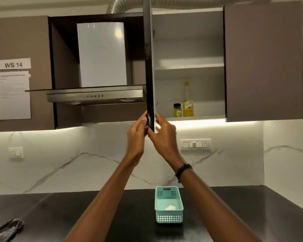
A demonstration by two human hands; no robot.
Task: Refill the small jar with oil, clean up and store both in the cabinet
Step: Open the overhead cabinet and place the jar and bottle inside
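1. Dark-edged and seen nearly edge-on, the cabinet door [150, 67] is standing swung out at the centre of the frame, and the person is gripping its lower corner from both sides.
2. On the door's left face, the left hand [137, 132] is pressing with its fingers curled around the edge; the right hand [163, 134] is clasping the white inner face, so both hands are closed on the door and holding nothing else.
3. Inside the open cabinet [189, 65], right of centre, the oil bottle [188, 105] is standing upright on the bottom shelf, with the small jar [177, 110] just beside it on its left; both appear stored.
4. Judging by this, the door is likely being handled for closing, the last step.
5. Down on the black tabletop [59, 206], a teal basket [169, 206] is holding something white, and a grey cloth [5, 229] is lying at the lower left.
6. Risks, as I see them: fingers wrapped around the edge could get pinched if the door is swinging shut fast, and a slam could jolt the tall bottle against the jar.
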